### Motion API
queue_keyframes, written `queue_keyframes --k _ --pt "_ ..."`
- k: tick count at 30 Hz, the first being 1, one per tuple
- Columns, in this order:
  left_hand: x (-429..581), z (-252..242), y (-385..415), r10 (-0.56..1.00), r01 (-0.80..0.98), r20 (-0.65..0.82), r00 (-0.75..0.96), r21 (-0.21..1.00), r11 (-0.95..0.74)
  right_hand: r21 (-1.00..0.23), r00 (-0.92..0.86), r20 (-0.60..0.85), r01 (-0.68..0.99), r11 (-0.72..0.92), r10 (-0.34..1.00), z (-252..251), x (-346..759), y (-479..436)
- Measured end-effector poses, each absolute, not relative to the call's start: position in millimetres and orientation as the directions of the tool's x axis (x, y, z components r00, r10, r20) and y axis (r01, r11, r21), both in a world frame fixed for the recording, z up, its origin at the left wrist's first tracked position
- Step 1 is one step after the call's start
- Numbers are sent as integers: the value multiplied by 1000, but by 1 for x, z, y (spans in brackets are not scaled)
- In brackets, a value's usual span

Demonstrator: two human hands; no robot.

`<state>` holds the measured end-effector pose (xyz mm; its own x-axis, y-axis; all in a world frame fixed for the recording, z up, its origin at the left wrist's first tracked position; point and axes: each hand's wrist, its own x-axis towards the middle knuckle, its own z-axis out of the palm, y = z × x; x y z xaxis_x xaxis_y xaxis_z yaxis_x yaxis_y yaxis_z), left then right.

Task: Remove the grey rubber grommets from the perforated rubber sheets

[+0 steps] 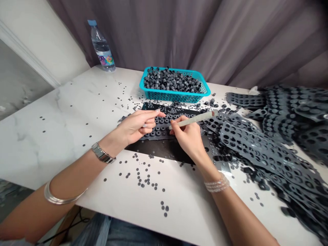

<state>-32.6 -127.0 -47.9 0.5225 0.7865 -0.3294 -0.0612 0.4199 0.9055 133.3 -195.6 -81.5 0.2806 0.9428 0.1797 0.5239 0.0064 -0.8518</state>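
Note:
My right hand (186,134) is closed round a pale stick-like tool (198,118), its lower tip down at a grey rubber sheet (161,129) with rows of round ring-shaped parts. The sheet lies on a black mat (159,149). Over the left part of the sheet is my left hand (140,125), index finger stretched toward the right and the other fingers curled in. Whether a small piece sits between its fingers is too small to tell. Behind the mat, a turquoise basket (174,93) holds a heap of small black rubber parts (171,80).
Punched grey sheets (258,147) pile up along the right side of the white table (64,136). A water bottle (104,51) stands at the back left. Small black discs (147,181) lie scattered across the tabletop. A grey curtain (153,30) hangs behind.

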Motion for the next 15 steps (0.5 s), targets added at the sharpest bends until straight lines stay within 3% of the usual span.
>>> queue_keyframes --k 2,4,6,10,13,15 --pt "-30 -47 -131 855 246 -196 480 966 83 -843 265 183 537 13 947 -80 132 -196" --pt "-28 -47 -133 875 500 -19 485 826 -259 -831 253 192 556 20 948 -80 132 -195" --pt "-25 -49 -135 840 621 95 534 630 -467 -811 246 202 584 21 948 -79 132 -195" --pt "-16 -57 -136 785 678 116 608 439 -590 -773 224 223 634 32 949 -78 129 -195" --pt "-13 -60 -139 778 682 97 620 424 -596 -716 195 258 696 52 946 -77 125 -194" --pt "-16 -58 -140 776 650 95 623 489 -582 -670 188 284 740 54 940 -77 122 -194"
